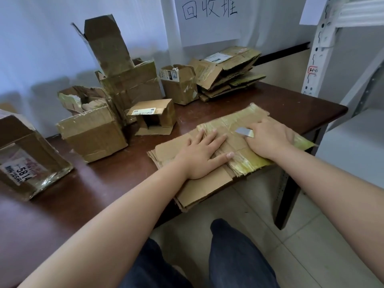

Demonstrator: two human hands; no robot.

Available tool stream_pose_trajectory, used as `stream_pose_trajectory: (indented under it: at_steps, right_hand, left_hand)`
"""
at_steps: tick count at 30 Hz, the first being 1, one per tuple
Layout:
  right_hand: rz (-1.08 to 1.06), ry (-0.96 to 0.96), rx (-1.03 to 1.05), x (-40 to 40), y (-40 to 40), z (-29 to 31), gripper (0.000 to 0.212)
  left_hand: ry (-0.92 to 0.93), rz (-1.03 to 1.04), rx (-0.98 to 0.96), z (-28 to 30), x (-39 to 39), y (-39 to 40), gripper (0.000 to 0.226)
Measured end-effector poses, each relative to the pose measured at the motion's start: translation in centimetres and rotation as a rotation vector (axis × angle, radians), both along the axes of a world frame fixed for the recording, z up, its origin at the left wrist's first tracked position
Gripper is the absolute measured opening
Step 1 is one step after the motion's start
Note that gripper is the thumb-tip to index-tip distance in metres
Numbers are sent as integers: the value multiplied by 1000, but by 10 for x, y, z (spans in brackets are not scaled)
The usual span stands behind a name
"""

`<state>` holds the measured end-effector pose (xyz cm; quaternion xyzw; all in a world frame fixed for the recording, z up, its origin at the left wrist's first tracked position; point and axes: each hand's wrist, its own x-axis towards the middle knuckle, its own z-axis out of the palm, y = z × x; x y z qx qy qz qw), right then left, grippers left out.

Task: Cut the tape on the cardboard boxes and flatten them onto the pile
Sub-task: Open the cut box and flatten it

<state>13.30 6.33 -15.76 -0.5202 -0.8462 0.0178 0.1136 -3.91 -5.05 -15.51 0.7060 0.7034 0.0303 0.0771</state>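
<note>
1. The flattened cardboard box [209, 163] lies at the near right corner of the dark brown bench [87, 194], its near edge hanging over the bench edge, yellowed tape across its right half.
2. The left hand [202, 154] is spread flat on the middle of that flattened box, fingers straight and splayed, pressing down.
3. The right hand [270, 138] rests on the flattened box's right part, fingers curled round a knife whose grey blade [243, 130] pokes out toward the left hand.
4. Beyond the flattened box, at the far edge of the bench, sits the pile of flattened cardboard [230, 71], under a handwritten paper sign [207, 17] on the wall.
5. Left of the flattened box stand unflattened boxes: a small open box [153, 116] on its side closest, a bigger taped box [93, 136] further left, a tall open box [124, 75] behind them.
6. A metal shelf upright [318, 48] rises to the right of the pile.
</note>
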Motion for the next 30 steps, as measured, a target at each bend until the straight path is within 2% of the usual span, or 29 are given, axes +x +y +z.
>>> stream_pose_trajectory:
  at_steps: [2,5,9,11,13,14,16,17,19,23,27,30]
  right_hand:
    - [-2,-11,-35,1,1,3,42]
    - [-21,72,-74,10,-1,20,45]
    - [-170,166,22,29,1,38,54]
    - [-230,139,-34,35,0,44,64]
    - [-258,106,-109,38,-4,47,70]
    - [-258,88,-150,39,-6,46,73]
    - [-259,57,-213,41,-13,40,81]
    - [-269,53,-233,42,-17,38,85]
    - [-302,62,-265,46,-22,37,91]
    - [-373,122,-286,56,-20,36,100]
    - [-437,237,-246,66,-9,30,104]
    - [-482,324,-232,68,2,34,100]
  left_hand:
    - [1,12,165,3,-2,-2,75]
    - [153,69,390,10,-8,-12,76]
    - [79,323,563,30,-26,-36,69]
    - [39,566,476,39,-34,-51,72]
    - [-7,759,312,47,-38,-63,77]
    - [-78,815,214,51,-38,-69,74]
    - [-385,867,45,54,-33,-78,61]
    - [-547,877,-1,55,-27,-83,53]
    - [-701,833,-18,56,-18,-87,44]
    - [-985,775,177,57,-7,-74,54]
    - [-1110,628,352,71,-1,-52,40]
    - [-1044,570,453,85,-3,-33,33]
